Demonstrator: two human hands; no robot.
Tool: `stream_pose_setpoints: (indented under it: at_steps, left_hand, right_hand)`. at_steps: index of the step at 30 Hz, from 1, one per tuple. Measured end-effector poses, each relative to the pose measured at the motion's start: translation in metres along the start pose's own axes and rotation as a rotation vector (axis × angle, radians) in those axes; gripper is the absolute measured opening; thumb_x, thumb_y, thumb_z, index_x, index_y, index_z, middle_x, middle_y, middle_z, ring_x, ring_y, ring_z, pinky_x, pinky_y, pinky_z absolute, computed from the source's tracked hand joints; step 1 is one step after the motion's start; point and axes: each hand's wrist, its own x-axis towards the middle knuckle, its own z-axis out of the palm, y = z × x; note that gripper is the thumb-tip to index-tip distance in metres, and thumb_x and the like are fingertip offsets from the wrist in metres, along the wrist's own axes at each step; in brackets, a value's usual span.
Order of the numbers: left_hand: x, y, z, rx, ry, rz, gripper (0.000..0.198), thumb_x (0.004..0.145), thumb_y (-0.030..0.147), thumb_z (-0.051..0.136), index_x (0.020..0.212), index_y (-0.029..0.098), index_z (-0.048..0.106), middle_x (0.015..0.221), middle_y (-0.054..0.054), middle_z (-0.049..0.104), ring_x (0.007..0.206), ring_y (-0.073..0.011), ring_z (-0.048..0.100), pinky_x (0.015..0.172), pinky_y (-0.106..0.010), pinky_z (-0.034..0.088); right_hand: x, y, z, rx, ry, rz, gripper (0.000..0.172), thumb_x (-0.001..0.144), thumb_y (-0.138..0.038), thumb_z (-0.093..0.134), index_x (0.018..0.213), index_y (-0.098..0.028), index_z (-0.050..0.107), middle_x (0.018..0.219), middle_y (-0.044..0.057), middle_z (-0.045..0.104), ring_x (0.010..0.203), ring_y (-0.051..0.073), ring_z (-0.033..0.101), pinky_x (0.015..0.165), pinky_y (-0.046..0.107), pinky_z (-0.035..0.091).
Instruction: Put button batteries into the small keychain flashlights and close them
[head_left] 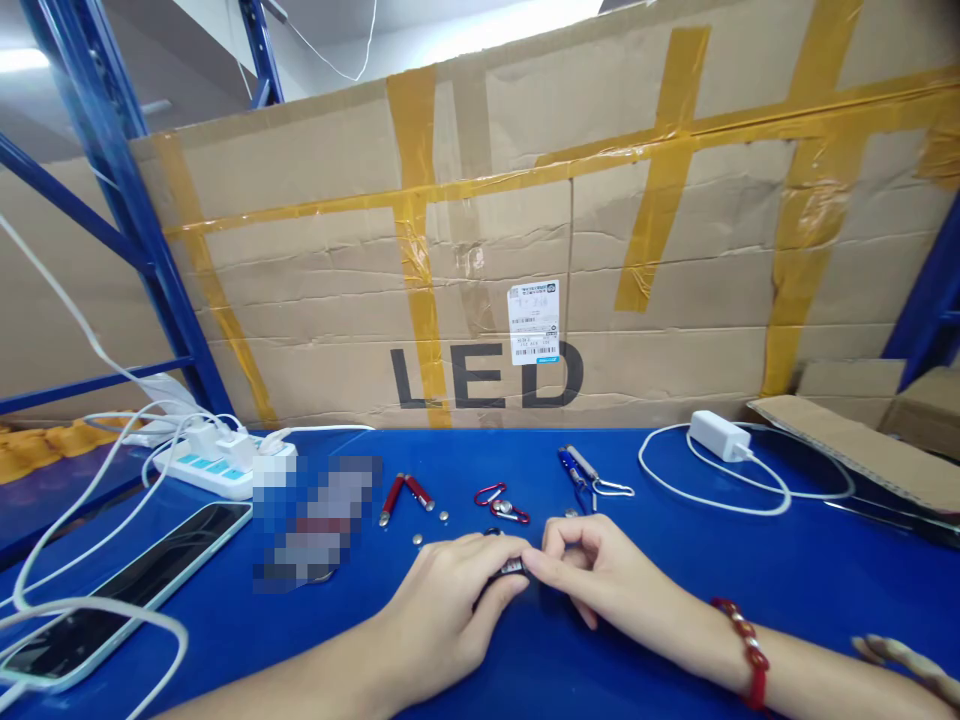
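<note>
My left hand [469,600] pinches a small black object [511,567] with a light printed patch between thumb and fingers; most of it is hidden. My right hand [589,565] has its fingers curled, its thumb tip meeting the right end of that object; whatever it pinches is hidden. Just beyond my hands lie a red carabiner [491,493] and a second red carabiner [511,513] with a silver disc beside it. Farther left are two red metal tubes [392,500] and small silver discs [444,517]. Behind my right hand rest a blue tube [572,468] and a silver carabiner [613,489].
At left are a phone [135,580], white cables and a power strip [225,475], with a blurred-out item [322,525] nearby. A white charger [718,436] with its cable sits at right. A large taped carton [337,300] stands along the back of the blue table [660,545].
</note>
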Motion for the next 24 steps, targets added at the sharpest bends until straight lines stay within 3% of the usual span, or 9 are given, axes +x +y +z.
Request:
stream_pose_setpoints:
  at_steps: [11, 21, 24]
  left_hand:
    - [0.000, -0.004, 0.003, 0.023, 0.001, 0.054, 0.017, 0.090, 0.023, 0.038, 0.090, 0.022, 0.055, 0.083, -0.001, 0.066, 0.076, -0.0146, 0.062, 0.069, -0.021, 0.047]
    - [0.002, -0.022, 0.019, -0.006, 0.149, 0.218, 0.018, 0.088, 0.024, 0.036, 0.094, 0.023, 0.054, 0.079, 0.001, 0.068, 0.066, -0.0128, 0.062, 0.058, -0.019, 0.043]
    - [0.002, -0.028, 0.023, 0.007, 0.169, 0.209, 0.019, 0.089, 0.026, 0.036, 0.095, 0.025, 0.054, 0.082, 0.003, 0.068, 0.066, -0.0123, 0.062, 0.056, -0.018, 0.042]
  right_hand:
    - [0.001, 0.002, 0.001, 0.028, 0.002, 0.009, 0.045, 0.067, -0.057, 0.061, 0.058, -0.016, 0.043, 0.035, -0.009, 0.037, 0.031, 0.003, 0.034, 0.035, 0.015, 0.020]
    - [0.001, -0.003, 0.004, 0.017, 0.030, 0.073, 0.051, 0.059, -0.064, 0.062, 0.056, -0.017, 0.041, 0.033, -0.010, 0.034, 0.030, 0.002, 0.032, 0.033, 0.015, 0.016]
    - [0.002, -0.005, 0.004, 0.010, 0.036, 0.098, 0.055, 0.056, -0.069, 0.059, 0.056, -0.017, 0.040, 0.032, -0.011, 0.033, 0.030, 0.002, 0.032, 0.033, 0.015, 0.015]
